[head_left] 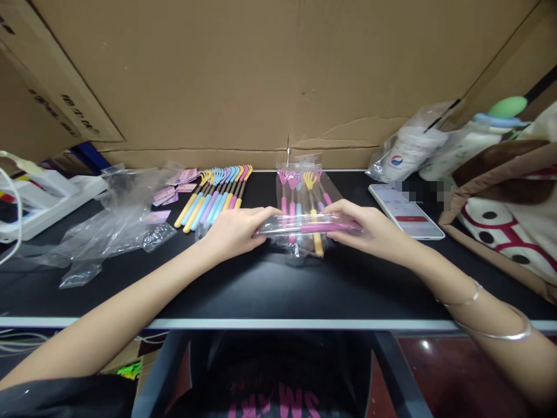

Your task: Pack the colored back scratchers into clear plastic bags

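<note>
A back scratcher [319,227] with a pink handle and metal rod lies sideways in a clear plastic sleeve between my hands. My left hand [239,229] grips its left end and my right hand [354,225] its handle end, both with fingers closed. Beneath and behind it, several bagged back scratchers [310,183] rest on the table. To the left stands a row of unbagged back scratchers [213,200] with yellow, blue, purple and pink handles. A heap of clear plastic sleeves [117,215] lies left of that row, with pink cards [165,194] beside it.
A phone [407,212] lies right of my right hand. Behind it stand a bagged paper cup [411,152] and a bottle [487,139]. A cloth bag [513,215] fills the right side; a white power strip [56,197] is at far left. Cardboard [261,75] walls the back.
</note>
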`<state>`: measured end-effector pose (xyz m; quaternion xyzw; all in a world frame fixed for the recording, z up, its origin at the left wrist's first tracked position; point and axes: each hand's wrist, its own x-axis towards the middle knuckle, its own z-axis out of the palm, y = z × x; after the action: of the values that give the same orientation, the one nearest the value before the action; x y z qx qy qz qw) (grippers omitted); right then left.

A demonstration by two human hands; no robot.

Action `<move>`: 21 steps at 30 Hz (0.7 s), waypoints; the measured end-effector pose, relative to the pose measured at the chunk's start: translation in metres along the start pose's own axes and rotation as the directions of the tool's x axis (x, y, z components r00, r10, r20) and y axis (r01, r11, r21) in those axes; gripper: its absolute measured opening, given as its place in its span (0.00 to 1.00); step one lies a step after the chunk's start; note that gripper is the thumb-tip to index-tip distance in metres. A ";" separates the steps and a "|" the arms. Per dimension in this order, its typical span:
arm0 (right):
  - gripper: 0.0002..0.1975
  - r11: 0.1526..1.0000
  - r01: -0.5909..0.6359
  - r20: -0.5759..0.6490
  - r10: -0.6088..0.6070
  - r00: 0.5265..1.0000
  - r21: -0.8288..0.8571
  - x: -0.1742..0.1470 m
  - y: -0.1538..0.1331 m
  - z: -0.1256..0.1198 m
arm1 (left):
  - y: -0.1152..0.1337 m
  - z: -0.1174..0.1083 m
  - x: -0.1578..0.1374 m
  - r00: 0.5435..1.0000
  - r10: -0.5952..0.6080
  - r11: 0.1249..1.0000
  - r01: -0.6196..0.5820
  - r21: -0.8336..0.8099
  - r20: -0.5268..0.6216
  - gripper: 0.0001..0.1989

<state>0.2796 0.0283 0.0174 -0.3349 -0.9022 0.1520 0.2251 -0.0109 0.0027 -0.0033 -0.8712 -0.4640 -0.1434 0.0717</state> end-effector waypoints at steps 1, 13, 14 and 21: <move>0.14 1.000 -0.006 0.000 0.006 1.000 0.027 0.000 0.000 -0.001 | 0.000 -0.001 0.000 1.000 -0.021 1.000 0.021 -0.005 0.010 0.23; 0.15 0.793 -0.174 -0.102 0.284 0.953 0.584 0.004 -0.002 -0.010 | -0.003 -0.001 0.003 0.992 -0.119 0.973 0.125 -0.196 0.045 0.21; 0.15 0.760 -0.199 -0.106 0.331 0.938 0.619 0.005 -0.003 -0.009 | -0.003 -0.001 0.003 0.992 -0.116 0.971 0.123 -0.207 0.047 0.21; 0.17 0.536 -0.254 -0.047 0.484 0.874 0.805 0.008 0.004 0.003 | 0.003 0.002 0.003 0.992 -0.083 0.950 0.107 -0.293 0.091 0.23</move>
<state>0.2749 0.0360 0.0151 -0.4053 -0.6145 0.5249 0.4274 -0.0067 0.0039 -0.0039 -0.8536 -0.4810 -0.1811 -0.0850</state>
